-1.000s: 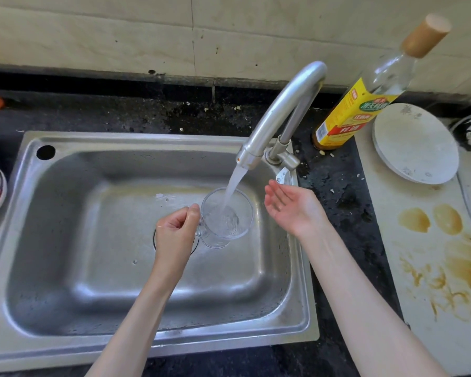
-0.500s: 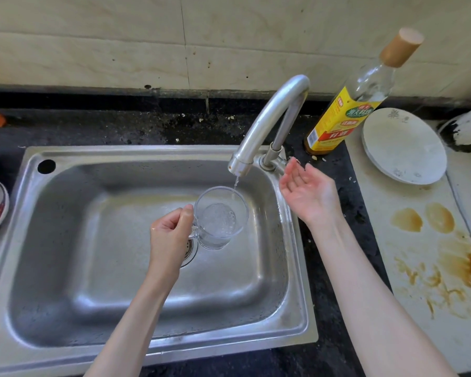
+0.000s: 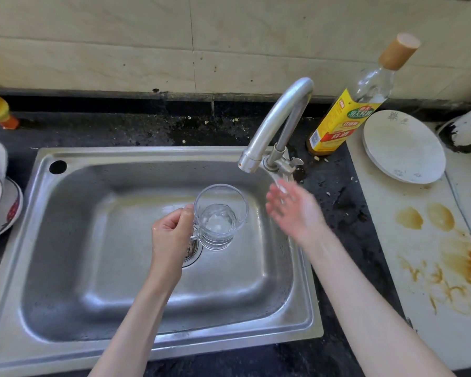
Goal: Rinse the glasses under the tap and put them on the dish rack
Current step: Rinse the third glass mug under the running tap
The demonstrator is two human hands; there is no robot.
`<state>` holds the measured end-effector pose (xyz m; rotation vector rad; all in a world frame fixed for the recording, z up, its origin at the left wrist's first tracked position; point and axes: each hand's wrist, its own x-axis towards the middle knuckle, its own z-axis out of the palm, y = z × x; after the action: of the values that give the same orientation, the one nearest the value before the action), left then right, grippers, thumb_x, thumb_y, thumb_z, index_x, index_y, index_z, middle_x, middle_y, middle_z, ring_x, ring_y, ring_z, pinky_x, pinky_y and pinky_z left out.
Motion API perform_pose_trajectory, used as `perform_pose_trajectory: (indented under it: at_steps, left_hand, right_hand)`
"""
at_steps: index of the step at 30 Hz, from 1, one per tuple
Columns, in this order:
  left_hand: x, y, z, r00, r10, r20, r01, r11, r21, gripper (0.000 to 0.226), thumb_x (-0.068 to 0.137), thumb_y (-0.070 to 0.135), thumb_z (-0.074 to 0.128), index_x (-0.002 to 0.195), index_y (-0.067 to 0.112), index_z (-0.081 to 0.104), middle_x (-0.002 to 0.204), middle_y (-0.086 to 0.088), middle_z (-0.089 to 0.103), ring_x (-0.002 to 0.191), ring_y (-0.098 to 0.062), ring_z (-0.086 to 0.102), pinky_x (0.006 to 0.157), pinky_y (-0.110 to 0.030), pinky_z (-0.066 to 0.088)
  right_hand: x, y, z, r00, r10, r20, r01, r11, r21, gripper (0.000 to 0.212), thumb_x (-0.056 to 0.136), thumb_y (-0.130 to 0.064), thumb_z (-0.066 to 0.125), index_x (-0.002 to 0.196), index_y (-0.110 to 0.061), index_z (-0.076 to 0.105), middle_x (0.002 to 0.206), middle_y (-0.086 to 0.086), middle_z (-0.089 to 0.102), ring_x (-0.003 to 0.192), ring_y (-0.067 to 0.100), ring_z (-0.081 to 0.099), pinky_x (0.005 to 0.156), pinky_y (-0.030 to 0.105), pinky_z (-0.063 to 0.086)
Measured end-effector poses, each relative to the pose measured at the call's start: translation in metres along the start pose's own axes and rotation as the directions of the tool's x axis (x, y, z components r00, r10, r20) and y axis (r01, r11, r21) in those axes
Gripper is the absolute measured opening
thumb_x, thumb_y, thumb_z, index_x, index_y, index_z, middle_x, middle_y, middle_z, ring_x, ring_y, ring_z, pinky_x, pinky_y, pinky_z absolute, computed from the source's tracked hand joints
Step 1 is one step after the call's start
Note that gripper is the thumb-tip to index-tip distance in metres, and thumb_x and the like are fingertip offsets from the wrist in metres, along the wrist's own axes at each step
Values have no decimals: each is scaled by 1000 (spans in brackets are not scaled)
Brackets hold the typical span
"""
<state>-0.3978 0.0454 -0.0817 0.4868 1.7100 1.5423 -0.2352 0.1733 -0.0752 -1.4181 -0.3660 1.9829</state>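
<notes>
The left hand point(image 3: 172, 235) is gripping the handle of the clear glass mug point(image 3: 219, 216), holding it upright over the steel sink point(image 3: 65, 268), below and left of the curved metal tap point(image 3: 272, 126). The right hand point(image 3: 294, 210), fingers loose and blurred, is hanging just right of the mug, holding nothing. No dish rack is showing.

One head-worn wide-angle view looks steeply down, close over the sink point(image 3: 65, 268), facing the tiled wall point(image 3: 229, 36).
</notes>
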Motion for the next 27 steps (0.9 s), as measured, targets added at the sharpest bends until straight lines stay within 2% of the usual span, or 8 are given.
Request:
perform_pose_trajectory:
  at_steps: [3, 8, 12, 16, 18, 21, 23, 27]
  left_hand:
    - [-2, 0, 2, 1000, -18, 15, 18, 999, -36, 50, 96, 16, 48, 47, 23, 36, 42, 14, 23, 43, -3, 19, 42, -17, 18]
    - [-7, 1, 2, 994, -90, 68, 97, 990, -105, 50, 94, 23, 52, 46, 25, 41, 44, 13, 23, 45, -5, 17, 47, -25, 14]
    - [-6, 9, -7, 985, -87, 151, 108, 985, -138, 37, 72, 41, 61, 44, 25, 44, 44, 13, 28, 45, -6, 23, 45, -19, 23]
    - [-11, 24, -2, 969, -91, 230, 116, 988, -100, 33, 87, 26, 56, 57, 20, 68, 62, 4, 66, 60, -8, 59, 61, -17, 46]
    - [-12, 29, -1, 979, -87, 186, 84, 996, 23, 32, 95, 14, 51, 65, 16, 63, 62, 5, 63, 57, -1, 56, 61, -13, 44]
    - [-8, 35, -9, 999, 37, 39, -43, 982, 181, 20, 92, 4, 51, 81, 20, 58, 80, 1, 60, 77, -11, 57, 79, -28, 48]
    - [-9, 44, -13, 991, 124, 42, -130, 970, 207, 25, 92, 2, 48, 82, 21, 63, 82, 1, 64, 80, -15, 62, 82, -27, 50]
    - [-17, 56, 1, 932, -169, 320, 87, 963, 254, 29, 96, 26, 45, 90, 10, 68, 80, -2, 73, 77, -11, 69, 76, -21, 56]
  right_hand:
    - [-9, 47, -6, 978, 207, -12, -203, 946, -251, 28, 97, -37, 44, 99, -12, 55, 93, 7, 57, 79, 20, 55, 71, 35, 48]
    - [-20, 81, 7, 886, 429, 177, -393, 896, -207, 44, 92, -54, 45, 93, -15, 65, 84, 8, 67, 75, 24, 61, 58, 26, 51]
    - [-23, 77, 15, 869, 354, 346, -377, 926, 0, 43, 95, -46, 44, 93, -13, 71, 96, 10, 69, 87, 24, 60, 68, 29, 54]
    - [-26, 72, 20, 879, 318, 355, -356, 933, 46, 26, 84, -28, 56, 91, -7, 69, 109, 16, 63, 96, 28, 59, 74, 32, 54]
    - [-24, 72, 18, 899, 277, 339, -314, 947, 60, 24, 83, -26, 56, 98, -9, 64, 106, 16, 64, 91, 27, 60, 70, 31, 54]
    - [-21, 73, 5, 928, 198, 317, -229, 971, 65, 31, 86, -30, 50, 79, -12, 74, 92, 10, 68, 79, 19, 62, 67, 27, 48]
    - [-17, 74, -4, 945, 172, 277, -182, 983, 13, 32, 88, -33, 46, 91, -12, 71, 95, 9, 67, 78, 17, 61, 66, 26, 44]
    - [-14, 78, -11, 953, 116, 280, -102, 993, -64, 26, 92, -30, 45, 94, -11, 64, 84, 6, 69, 74, 17, 60, 64, 27, 44]
